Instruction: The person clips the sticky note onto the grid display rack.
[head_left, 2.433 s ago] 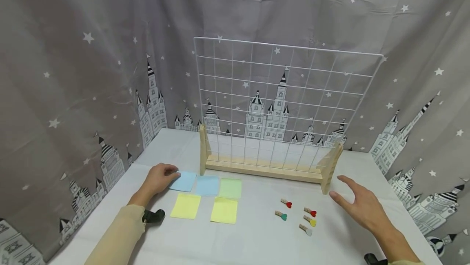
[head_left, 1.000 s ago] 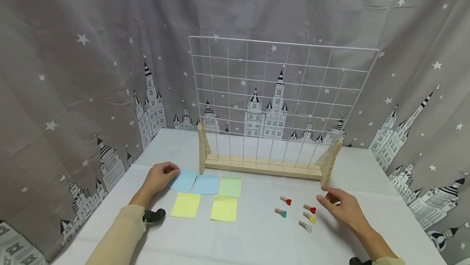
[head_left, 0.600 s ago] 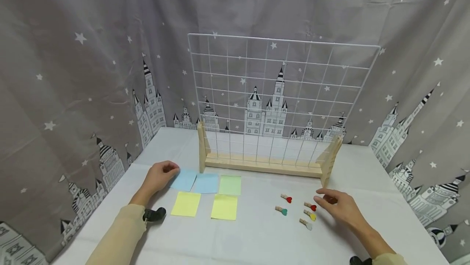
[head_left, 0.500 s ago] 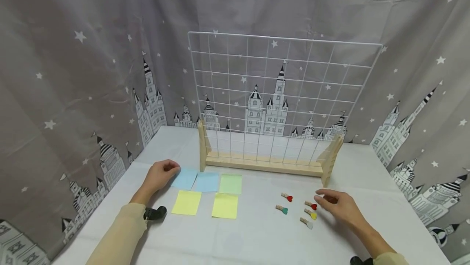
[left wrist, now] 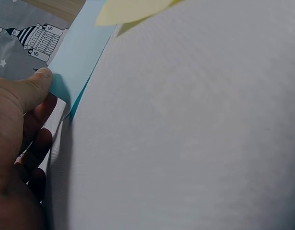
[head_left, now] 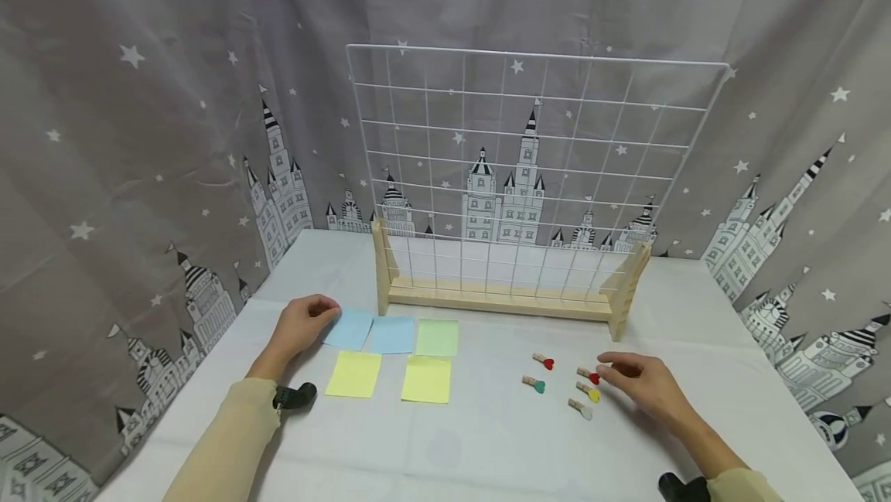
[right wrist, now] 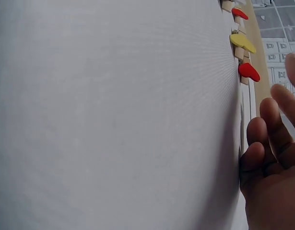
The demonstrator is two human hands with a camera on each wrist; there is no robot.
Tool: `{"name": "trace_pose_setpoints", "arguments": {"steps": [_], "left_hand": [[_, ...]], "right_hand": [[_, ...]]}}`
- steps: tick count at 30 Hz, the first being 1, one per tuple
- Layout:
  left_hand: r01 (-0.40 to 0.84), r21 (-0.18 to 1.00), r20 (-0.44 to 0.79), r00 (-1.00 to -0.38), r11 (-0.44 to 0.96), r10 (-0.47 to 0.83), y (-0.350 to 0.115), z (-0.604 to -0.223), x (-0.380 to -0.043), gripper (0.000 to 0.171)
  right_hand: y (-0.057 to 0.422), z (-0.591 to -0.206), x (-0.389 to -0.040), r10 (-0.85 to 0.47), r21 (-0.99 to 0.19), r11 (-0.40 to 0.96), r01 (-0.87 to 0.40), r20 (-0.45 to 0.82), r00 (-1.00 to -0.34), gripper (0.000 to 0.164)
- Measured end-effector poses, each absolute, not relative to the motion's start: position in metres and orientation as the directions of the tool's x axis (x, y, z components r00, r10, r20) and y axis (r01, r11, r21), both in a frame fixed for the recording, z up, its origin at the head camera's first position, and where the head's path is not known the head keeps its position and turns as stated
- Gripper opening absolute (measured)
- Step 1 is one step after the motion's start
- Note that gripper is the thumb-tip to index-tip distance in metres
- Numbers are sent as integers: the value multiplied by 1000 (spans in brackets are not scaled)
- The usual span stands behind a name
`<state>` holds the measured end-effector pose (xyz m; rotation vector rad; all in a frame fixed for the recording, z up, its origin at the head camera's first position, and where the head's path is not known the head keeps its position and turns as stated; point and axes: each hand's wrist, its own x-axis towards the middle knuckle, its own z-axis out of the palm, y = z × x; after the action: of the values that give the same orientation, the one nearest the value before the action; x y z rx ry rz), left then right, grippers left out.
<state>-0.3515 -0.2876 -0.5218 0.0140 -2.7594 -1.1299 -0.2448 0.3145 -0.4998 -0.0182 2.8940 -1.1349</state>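
At the left, my left hand (head_left: 299, 326) pinches the corner of a light blue sticky note (head_left: 350, 330). In the left wrist view the thumb (left wrist: 41, 82) lies on top of this note, with the other fingers curled below and the note's edge lifted a little. My right hand (head_left: 646, 387) hovers low over the table, its fingers bent and holding nothing. Its fingertips are right at the red heart of a small wooden clothespin (head_left: 588, 375). A yellow-heart clothespin (head_left: 588, 391) and a white-heart one (head_left: 580, 408) lie just in front.
A second blue note (head_left: 392, 335), a green note (head_left: 437, 338) and two yellow notes (head_left: 353, 374) lie nearby. Another red clothespin (head_left: 544, 361) and a green one (head_left: 534, 384) lie further left. A white wire grid (head_left: 501, 92) in a wooden stand (head_left: 497, 301) stands behind.
My right hand has moved left and lower, up to the red clothespin, its thumb and fingers drawing closer together. The left hand has stayed at the blue note. The head view has tilted slightly.
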Motion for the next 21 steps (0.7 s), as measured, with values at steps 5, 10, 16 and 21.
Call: {"name": "trace_pose_setpoints", "arguments": {"steps": [5,10,16,21], "left_hand": [[38,699,137,-987,714,-83,-287,-522,-352,21],[46,698,150,-985,715,-84,-287,-523,-352,21],[43,696,146,-986,717,-84,-288,-524,-352,21],[50,696,153,-985,716,-80,-287,-524,-352,21]], "right_hand": [[314,-503,-245,-49,-651,758,-43,9,-999,31],[311,-505,-243,-51,-636,770,-60,32,-998,28],[309,-508,-245,-41,-609,791,-64,52,-998,24],[307,-510,-245,-35,-599,799,-64,60,-998,23]]}}
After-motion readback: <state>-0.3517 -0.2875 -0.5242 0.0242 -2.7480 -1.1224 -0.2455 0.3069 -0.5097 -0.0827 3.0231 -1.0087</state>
